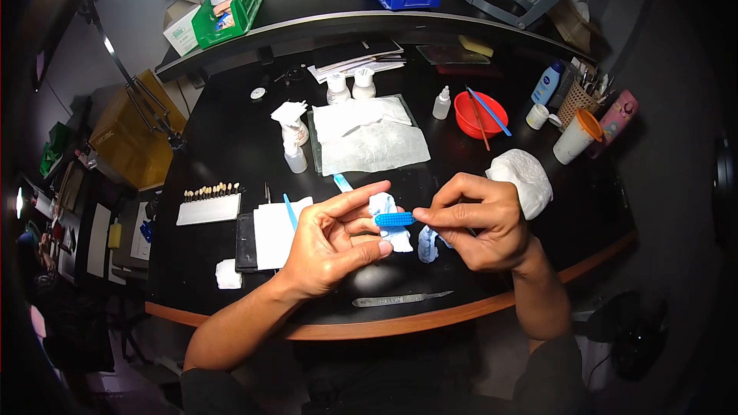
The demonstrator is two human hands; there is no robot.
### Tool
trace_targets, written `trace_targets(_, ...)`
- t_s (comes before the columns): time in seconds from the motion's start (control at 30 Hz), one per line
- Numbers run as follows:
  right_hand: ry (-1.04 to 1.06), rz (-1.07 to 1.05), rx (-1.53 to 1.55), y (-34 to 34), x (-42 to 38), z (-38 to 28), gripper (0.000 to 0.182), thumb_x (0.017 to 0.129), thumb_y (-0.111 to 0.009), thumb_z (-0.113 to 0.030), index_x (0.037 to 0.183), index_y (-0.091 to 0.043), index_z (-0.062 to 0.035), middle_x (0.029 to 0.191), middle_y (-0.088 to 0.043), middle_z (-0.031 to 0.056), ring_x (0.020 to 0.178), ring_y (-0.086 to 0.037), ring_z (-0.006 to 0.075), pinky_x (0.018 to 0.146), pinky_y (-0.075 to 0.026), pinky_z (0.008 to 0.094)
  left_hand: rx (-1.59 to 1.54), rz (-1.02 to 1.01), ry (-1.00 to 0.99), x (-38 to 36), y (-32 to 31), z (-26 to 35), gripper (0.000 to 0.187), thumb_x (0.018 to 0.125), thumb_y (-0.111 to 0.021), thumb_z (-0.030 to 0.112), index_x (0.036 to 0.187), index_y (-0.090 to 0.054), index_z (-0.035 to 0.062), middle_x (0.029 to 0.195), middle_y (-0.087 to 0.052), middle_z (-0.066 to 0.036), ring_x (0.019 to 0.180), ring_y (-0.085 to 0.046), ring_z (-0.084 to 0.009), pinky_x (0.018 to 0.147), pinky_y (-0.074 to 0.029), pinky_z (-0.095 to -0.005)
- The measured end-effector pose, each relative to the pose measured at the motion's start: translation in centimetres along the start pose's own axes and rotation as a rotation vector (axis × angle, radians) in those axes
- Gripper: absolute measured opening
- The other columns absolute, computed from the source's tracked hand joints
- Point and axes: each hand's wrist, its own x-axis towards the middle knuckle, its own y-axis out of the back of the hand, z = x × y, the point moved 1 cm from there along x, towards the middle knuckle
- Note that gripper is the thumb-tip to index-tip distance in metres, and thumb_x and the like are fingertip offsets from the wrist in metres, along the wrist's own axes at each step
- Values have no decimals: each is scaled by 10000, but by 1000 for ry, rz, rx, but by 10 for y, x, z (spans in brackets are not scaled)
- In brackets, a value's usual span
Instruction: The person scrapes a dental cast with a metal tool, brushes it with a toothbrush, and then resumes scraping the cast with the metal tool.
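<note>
In front of me, my left hand (334, 242) has its thumb and fingers around a pale blue-white piece that looks like a plaster dental cast (400, 240). Between thumb and fingertips, my right hand (478, 219) pinches one end of a small blue strip with a studded surface (394, 219). The strip overlaps the cast in this view. Below my right fingers, another pale blue cast piece (428, 246) lies on the table, partly hidden. A metal scalpel (401, 299) rests near the table's front edge, its blade pointing right.
A glass slab with white sheets (373, 150) lies behind my hands, near small bottles (294, 155). To the right are crumpled white tissue (523, 177), a red bowl (470, 124) with two brushes across it, and a lidded cup (573, 142). Left sit tooth shade tabs (209, 207) and a white pad (273, 238).
</note>
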Motion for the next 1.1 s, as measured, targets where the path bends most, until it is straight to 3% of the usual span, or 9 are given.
trace_targets(0.1,-42,-12,-99,14,-3,4,304,746,-750,136,995,-827,-20,799,-669,64,604,-600,103,505,-423,235,19,31,18,2,2,-3,696,875,-735,-133,1507,-446,-86,1264,-659,-195,1111,-679,-196,961,-617,-329)
trace_targets(0.4,-71,96,-177,14,3,4,267,788,-758,115,1020,-806,-7,775,-672,88,642,-656,153,538,-472,258,17,101,22,2,0,-1,629,847,-774,-128,1421,-522,-73,1253,-667,-189,1086,-698,-190,936,-624,-330)
trace_targets(0.53,-348,127,-377,20,0,6,224,836,-723,52,1046,-789,10,801,-694,125,660,-676,208,570,-500,291,21,249,-52,4,6,2,597,834,-800,-102,1365,-529,-57,1240,-681,-203,1058,-705,-178,931,-608,-314)
trace_targets(0.57,-412,118,-409,21,-2,9,190,849,-715,23,1026,-782,18,826,-715,154,693,-705,260,597,-529,342,29,279,-74,5,7,5,591,834,-799,-102,1359,-531,-55,1241,-683,-208,1058,-706,-178,932,-606,-313)
trace_targets(0.7,-625,23,-501,18,-15,26,139,844,-732,-19,972,-774,19,814,-731,188,741,-728,340,670,-563,420,99,343,-147,8,18,14,588,833,-786,-110,1355,-522,-59,1214,-687,-225,1042,-711,-189,928,-611,-322)
trace_targets(0.8,-775,-55,-507,12,-16,29,137,840,-742,-25,966,-779,11,806,-739,194,760,-743,350,709,-579,416,139,380,-202,10,23,18,590,835,-773,-125,1362,-512,-70,1205,-674,-231,1045,-708,-192,927,-622,-312)
trace_targets(0.87,-844,-100,-526,8,-16,30,133,828,-764,-43,953,-792,-12,826,-751,196,800,-755,357,752,-597,417,192,372,-250,10,26,17,566,865,-769,-65,1378,-533,-24,1215,-690,-192,997,-713,-162,875,-620,-307)
trace_targets(1.0,-915,-216,-585,5,-18,35,156,822,-791,-69,970,-798,-18,832,-759,181,817,-758,352,768,-596,421,214,383,-260,11,24,20,585,833,-792,-120,1353,-528,-67,1186,-684,-225,1020,-709,-180,900,-625,-300)
trace_targets(1.1,-729,-149,-600,2,-21,34,95,815,-783,-60,900,-783,-17,813,-733,165,799,-733,349,750,-577,435,332,336,-303,11,19,19,595,820,-800,-130,1349,-537,-61,1175,-692,-209,999,-714,-176,856,-623,-278)
